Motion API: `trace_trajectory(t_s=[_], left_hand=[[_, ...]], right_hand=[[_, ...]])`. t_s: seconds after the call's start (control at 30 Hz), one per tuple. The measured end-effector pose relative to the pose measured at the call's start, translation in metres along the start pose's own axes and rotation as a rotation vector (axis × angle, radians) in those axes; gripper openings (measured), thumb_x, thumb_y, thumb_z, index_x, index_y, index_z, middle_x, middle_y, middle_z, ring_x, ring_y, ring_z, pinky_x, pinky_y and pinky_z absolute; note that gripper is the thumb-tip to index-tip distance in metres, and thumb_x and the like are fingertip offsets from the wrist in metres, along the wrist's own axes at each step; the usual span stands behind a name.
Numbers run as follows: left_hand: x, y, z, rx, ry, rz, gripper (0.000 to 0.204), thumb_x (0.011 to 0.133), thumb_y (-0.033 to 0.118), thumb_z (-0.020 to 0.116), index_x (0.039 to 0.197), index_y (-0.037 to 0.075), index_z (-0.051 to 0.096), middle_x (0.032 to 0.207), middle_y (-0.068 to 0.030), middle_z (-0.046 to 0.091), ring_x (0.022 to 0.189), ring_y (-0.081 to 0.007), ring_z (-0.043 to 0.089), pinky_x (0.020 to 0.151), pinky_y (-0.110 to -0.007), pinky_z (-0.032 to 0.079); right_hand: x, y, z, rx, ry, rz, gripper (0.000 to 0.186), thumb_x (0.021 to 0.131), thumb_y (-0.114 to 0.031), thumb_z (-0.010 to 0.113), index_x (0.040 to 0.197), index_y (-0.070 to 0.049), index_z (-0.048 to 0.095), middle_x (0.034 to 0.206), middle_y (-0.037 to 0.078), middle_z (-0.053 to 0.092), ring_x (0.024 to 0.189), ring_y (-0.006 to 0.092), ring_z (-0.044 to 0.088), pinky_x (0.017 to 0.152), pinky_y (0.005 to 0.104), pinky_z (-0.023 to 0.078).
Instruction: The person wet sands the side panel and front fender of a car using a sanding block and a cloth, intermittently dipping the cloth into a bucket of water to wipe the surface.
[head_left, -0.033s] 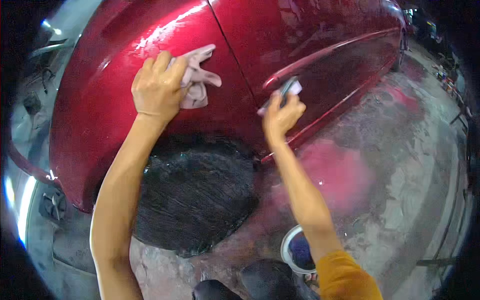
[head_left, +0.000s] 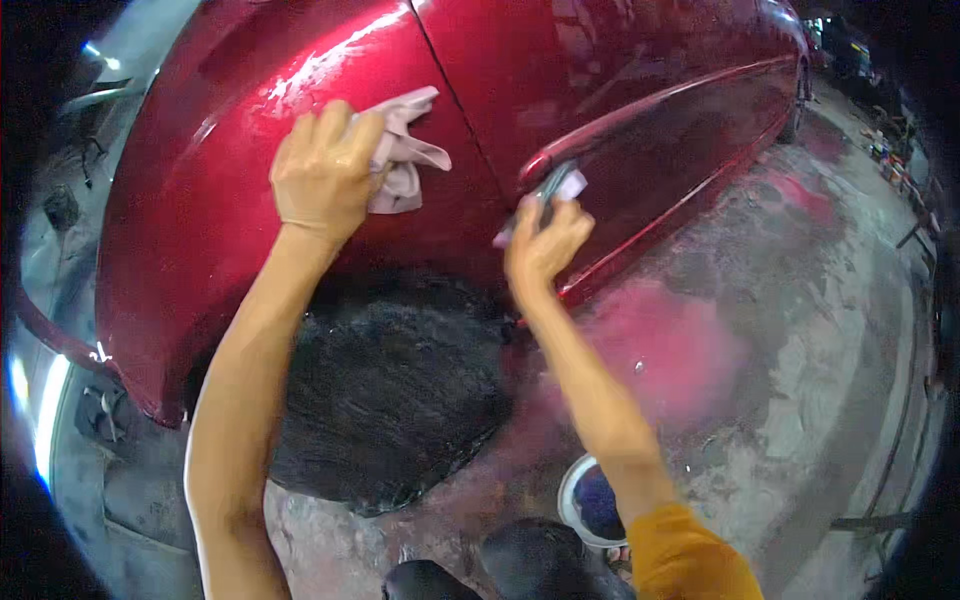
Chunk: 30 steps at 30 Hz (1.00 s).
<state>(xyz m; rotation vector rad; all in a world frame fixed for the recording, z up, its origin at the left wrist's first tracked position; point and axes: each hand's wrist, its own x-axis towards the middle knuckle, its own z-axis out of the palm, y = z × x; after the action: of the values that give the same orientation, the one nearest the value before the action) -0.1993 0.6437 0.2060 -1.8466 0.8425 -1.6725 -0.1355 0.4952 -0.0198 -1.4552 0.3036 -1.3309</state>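
Head view, 1 camera. Left hand (head_left: pixel 325 170) is over the red front fender (head_left: pixel 200 220), its grip curled round a pinkish-white cloth (head_left: pixel 402 190). Cloth is bunched in the fist, loose folds sticking out to the right, likely because the fingers pinch only part of it. Can't tell if the cloth presses on the paint or just hangs clear.

Right hand (head_left: pixel 545 245) is lower and to the right, near the bottom of the dark panel seam (head_left: pixel 455 95). Grip is narrow, holding a slim dark block (head_left: pixel 553 186) with a pale piece at its upper end; blurred, details unclear. Block is tilted, held along its length, probably to keep its long side toward the bodywork. Contact not clear. Red trim strip (head_left: pixel 640 105) runs right from just above it.

Wheel (head_left: pixel 390 400) below the fender looks black-covered, perhaps for shielding. White-rimmed bucket (head_left: pixel 567 495) sits on the floor (head_left: pixel 820 400) beside the right forearm, probably placed for easy reach. Pink patch (head_left: pixel 660 350) on the floor right of the wheel. 2 dark-clad knees (head_left: pixel 535 560) at the lower edge.
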Motion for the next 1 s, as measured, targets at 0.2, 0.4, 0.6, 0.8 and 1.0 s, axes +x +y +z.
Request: trace_trajectory(t_s=[0.2,0.4,0.6,0.8,1.0], left_hand=[[0.005,-0.007,0.005,-0.094,-0.098,0.181,0.023,0.076,0.031,0.075,0.093,0.018,0.065,0.089,-0.0029,0.056,0.078,-0.0256,0.060,0.064,-0.040,0.051],[0.020,0.031,0.029,-0.073,-0.026,0.123,0.022,0.078,0.034,0.073,0.095,0.021,0.068,0.088,-0.0011,0.057,0.079,-0.0240,0.061,0.064,-0.040,0.052],[0.026,0.067,0.065,-0.141,-0.040,0.329,0.013,0.081,0.028,0.068,0.090,0.018,0.064,0.091,-0.0022,0.057,0.083,-0.0247,0.059,0.067,-0.039,0.049],[0.025,0.082,0.074,-0.180,-0.080,0.308,0.016,0.078,0.028,0.069,0.089,0.017,0.064,0.092,-0.0026,0.057,0.085,-0.0258,0.057,0.069,-0.040,0.047],[0.021,0.064,0.048,-0.182,-0.153,0.481,0.013,0.079,0.028,0.067,0.086,0.018,0.064,0.090,-0.0011,0.056,0.085,-0.0248,0.057,0.069,-0.039,0.045]], right_hand=[[0.035,0.011,-0.006,0.064,-0.042,0.257,0.044,0.094,-0.037,0.071,0.109,0.002,0.057,0.109,0.025,0.050,0.103,0.0390,0.052,0.091,0.0501,0.042],[0.006,0.010,0.000,0.110,-0.083,0.073,0.043,0.094,-0.034,0.072,0.112,0.004,0.059,0.110,0.025,0.051,0.107,0.0417,0.052,0.095,0.0502,0.042],[-0.034,0.044,0.004,0.037,0.089,0.110,0.041,0.093,-0.029,0.072,0.116,0.004,0.060,0.108,0.024,0.053,0.102,0.0392,0.052,0.091,0.0512,0.042],[0.012,0.011,0.009,0.057,0.064,0.109,0.042,0.092,-0.030,0.072,0.116,0.004,0.062,0.109,0.024,0.053,0.110,0.0406,0.052,0.097,0.0496,0.041],[-0.045,0.067,-0.001,0.085,0.076,0.111,0.044,0.095,-0.032,0.072,0.118,0.003,0.059,0.107,0.024,0.055,0.112,0.0422,0.049,0.099,0.0533,0.039]])
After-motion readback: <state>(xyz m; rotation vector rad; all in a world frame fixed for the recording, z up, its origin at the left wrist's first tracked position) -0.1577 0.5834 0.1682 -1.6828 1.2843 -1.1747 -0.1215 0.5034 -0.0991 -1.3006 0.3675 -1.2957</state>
